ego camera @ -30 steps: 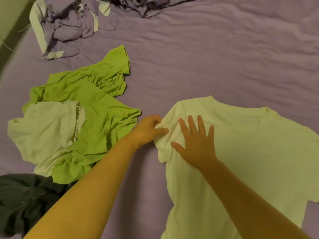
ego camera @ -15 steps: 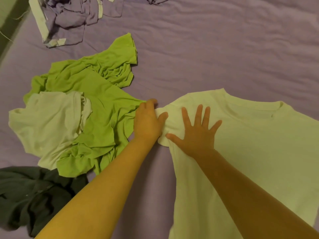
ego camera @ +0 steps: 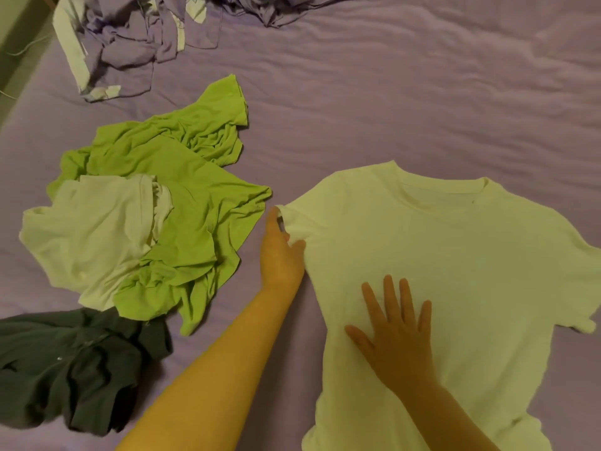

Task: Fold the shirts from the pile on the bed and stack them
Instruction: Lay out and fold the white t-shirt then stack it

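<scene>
right hand [ego camera: 398, 333] slid down shirt [ego camera: 455, 255].

Head view — looks down, seemingly close, over bed [ego camera: 390, 92].

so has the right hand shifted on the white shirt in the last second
Yes. The right hand has slid down the white shirt, away from the collar and sleeve fold toward the hem. It lies flat with fingers spread.
</scene>
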Demonstrator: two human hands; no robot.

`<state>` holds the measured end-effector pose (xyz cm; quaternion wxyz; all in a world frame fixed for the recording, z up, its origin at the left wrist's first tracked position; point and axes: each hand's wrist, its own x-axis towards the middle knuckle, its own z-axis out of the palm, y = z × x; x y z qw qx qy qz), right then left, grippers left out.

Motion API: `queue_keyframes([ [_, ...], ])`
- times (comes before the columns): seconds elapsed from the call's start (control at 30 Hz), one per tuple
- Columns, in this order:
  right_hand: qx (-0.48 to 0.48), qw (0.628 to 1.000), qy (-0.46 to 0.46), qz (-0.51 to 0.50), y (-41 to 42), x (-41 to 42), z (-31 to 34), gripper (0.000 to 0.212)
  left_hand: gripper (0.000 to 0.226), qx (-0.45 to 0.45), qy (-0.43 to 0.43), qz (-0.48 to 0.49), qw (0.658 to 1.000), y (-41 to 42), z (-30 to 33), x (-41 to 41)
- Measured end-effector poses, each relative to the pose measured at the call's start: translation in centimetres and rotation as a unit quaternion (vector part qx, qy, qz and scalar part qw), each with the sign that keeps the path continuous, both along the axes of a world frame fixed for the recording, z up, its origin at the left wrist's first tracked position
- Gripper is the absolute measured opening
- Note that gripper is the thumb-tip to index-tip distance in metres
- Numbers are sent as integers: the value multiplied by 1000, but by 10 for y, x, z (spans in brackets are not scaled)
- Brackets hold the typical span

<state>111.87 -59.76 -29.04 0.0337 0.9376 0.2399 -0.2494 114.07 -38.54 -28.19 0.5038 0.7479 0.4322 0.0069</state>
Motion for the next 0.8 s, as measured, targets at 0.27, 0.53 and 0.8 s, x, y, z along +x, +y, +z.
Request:
queue_keyframes([
  [0.27, -13, 998, 38, -46, -15, -21, 19, 82, 59, 4, 20, 48, 999, -30, -1, -50],
  [0.53, -28, 997, 68, -35, -68, -60, 19, 82, 15, -195, 115, 14, 974, -105, -2, -129],
  [0.8, -43, 991, 126, 6, -97, -106, 35, 80, 35, -284, 93, 76, 951, -126, 23, -174],
])
